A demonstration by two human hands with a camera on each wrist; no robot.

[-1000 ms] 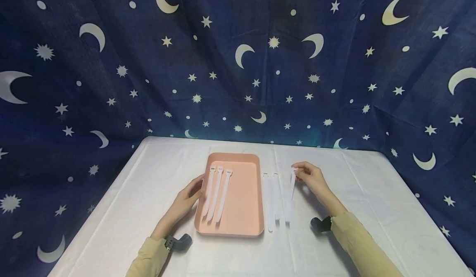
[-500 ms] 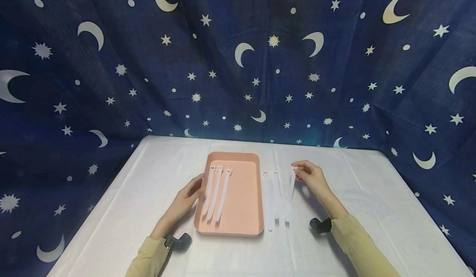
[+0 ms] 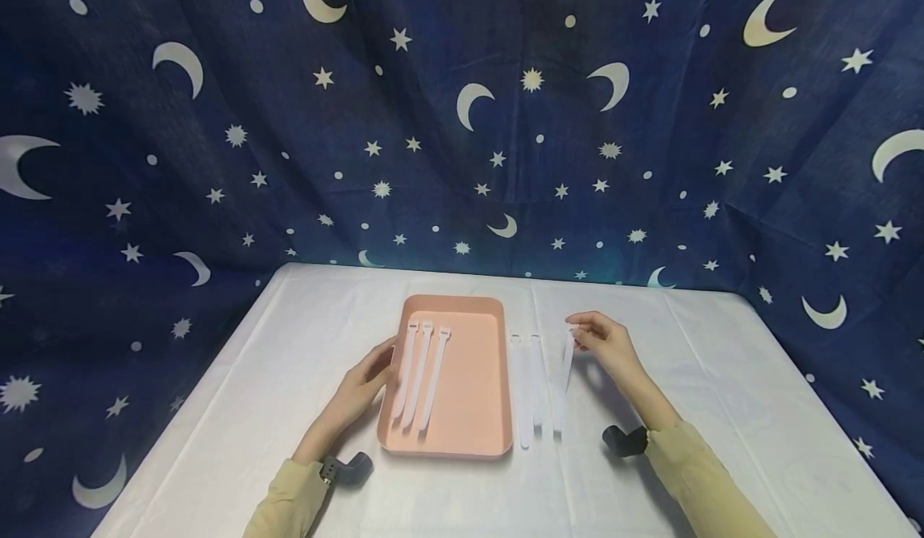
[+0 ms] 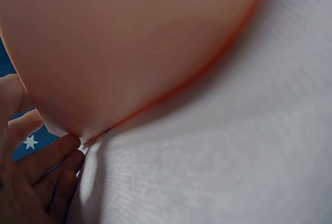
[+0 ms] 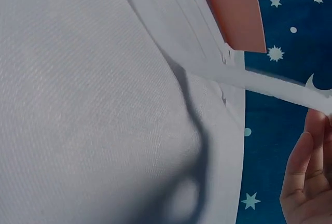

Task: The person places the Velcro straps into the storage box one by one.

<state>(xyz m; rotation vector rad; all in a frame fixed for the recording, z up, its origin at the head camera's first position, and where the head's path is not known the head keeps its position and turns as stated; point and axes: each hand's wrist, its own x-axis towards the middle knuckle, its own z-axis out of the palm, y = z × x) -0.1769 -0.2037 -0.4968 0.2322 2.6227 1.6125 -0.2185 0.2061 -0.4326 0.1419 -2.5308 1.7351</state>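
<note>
A pink tray (image 3: 472, 386) lies on the table, with three white cable ties (image 3: 416, 382), flat straps with slotted heads, side by side in its left half. My left hand (image 3: 364, 379) touches the tray's left wall with its fingers fairly straight; the left wrist view shows the fingertips (image 4: 72, 143) against the lower edge. To the right of the tray, my right hand (image 3: 602, 345) pinches the far, slotted end of another cable tie (image 3: 563, 390). That end is raised off the cloth, while the strap bends down to the table.
Two more white cable ties (image 3: 536, 386) lie on the cloth between the tray and my right hand. White cloth (image 3: 447, 498) covers the table. Behind it hangs a dark blue curtain (image 3: 433, 121) with moons and stars.
Both hands stay almost where they were. The strap in the right hand bows slightly more; the tray and the other cable ties keep their places.
</note>
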